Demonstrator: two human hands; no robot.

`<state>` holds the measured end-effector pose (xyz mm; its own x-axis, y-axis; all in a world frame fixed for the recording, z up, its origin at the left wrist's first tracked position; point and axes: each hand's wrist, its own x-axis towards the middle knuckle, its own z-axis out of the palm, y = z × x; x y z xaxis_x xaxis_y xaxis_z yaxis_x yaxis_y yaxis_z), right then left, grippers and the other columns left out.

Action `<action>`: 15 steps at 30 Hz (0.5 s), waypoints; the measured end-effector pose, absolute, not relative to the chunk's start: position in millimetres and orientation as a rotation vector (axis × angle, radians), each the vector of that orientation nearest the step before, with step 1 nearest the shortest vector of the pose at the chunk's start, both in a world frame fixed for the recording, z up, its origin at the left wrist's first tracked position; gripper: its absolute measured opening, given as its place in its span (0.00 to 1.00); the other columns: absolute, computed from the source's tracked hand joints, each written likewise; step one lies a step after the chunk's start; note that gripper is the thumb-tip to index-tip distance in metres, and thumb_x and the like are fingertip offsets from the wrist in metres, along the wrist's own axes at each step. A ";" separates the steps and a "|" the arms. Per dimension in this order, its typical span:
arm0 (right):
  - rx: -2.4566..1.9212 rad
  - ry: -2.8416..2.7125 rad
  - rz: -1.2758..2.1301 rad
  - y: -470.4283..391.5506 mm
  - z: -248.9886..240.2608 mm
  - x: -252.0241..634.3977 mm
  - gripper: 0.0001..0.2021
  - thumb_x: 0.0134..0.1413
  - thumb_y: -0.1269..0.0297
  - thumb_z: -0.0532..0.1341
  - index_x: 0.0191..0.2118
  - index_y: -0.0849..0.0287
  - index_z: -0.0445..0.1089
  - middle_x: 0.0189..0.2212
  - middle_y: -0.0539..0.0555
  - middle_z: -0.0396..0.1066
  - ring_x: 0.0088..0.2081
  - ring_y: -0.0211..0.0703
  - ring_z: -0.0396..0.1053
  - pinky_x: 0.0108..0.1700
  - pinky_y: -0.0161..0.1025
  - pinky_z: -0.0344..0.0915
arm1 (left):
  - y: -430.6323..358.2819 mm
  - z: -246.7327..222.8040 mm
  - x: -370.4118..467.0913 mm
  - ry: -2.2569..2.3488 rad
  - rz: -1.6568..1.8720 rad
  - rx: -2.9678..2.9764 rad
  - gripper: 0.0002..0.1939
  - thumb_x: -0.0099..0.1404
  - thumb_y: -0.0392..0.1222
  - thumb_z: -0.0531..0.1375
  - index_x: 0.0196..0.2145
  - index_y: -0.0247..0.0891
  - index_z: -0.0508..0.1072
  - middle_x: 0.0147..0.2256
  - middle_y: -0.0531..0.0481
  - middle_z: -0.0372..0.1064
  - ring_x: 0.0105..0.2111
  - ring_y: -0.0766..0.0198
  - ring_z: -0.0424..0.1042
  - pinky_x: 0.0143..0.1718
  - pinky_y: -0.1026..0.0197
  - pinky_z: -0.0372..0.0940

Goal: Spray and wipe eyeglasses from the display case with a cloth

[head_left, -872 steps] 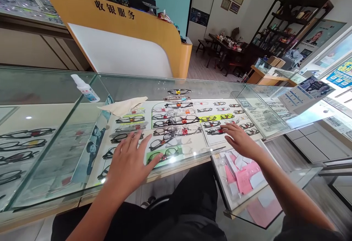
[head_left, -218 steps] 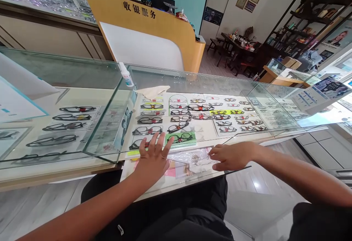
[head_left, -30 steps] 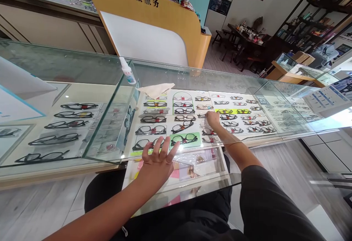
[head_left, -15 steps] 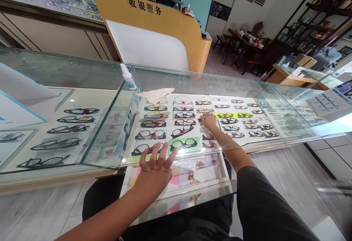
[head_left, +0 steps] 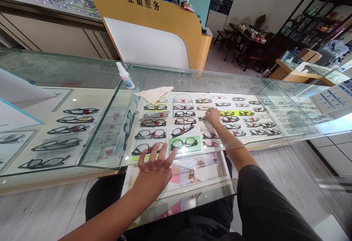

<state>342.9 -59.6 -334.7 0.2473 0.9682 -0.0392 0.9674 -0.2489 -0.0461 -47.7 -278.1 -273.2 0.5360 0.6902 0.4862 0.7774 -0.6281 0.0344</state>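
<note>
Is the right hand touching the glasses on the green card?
No, the right hand is farther back, clear of the glasses on the green card.

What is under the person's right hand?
Part of a glasses frame sticks out at the picture-left side of the right hand. The hand covers whatever lies directly beneath it, so whether it grips the frame cannot be seen.

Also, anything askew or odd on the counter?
The dark-framed glasses just behind the green card sit slanted, while the brownish pair right behind them lies nearly level. The beige cloth lies loosely on the glass top. No spill visible.
</note>
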 end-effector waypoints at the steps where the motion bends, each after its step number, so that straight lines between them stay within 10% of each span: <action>1: -2.488 -1.913 0.090 -59.5 -332.4 347.8 0.20 0.75 0.48 0.62 0.60 0.57 0.75 0.64 0.60 0.73 0.65 0.56 0.69 0.69 0.59 0.64 | -277.9 -273.3 -47.8 -1.248 -0.695 -2.585 0.49 0.70 0.41 0.67 0.81 0.51 0.51 0.70 0.33 0.65 0.73 0.37 0.59 0.75 0.31 0.40; 15: -2.518 -1.987 0.131 -60.7 -328.2 354.4 0.18 0.73 0.53 0.66 0.59 0.57 0.76 0.64 0.60 0.73 0.65 0.57 0.70 0.70 0.63 0.65 | -277.3 -279.6 -44.6 -1.240 -0.773 -2.543 0.51 0.70 0.40 0.65 0.82 0.50 0.45 0.69 0.34 0.68 0.71 0.39 0.62 0.75 0.32 0.42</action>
<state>354.4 -60.7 -328.2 0.2312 0.9671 -0.1064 0.9727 -0.2322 0.0029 -44.6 -277.3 -279.6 0.5087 0.6708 0.5396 0.7800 -0.6244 0.0408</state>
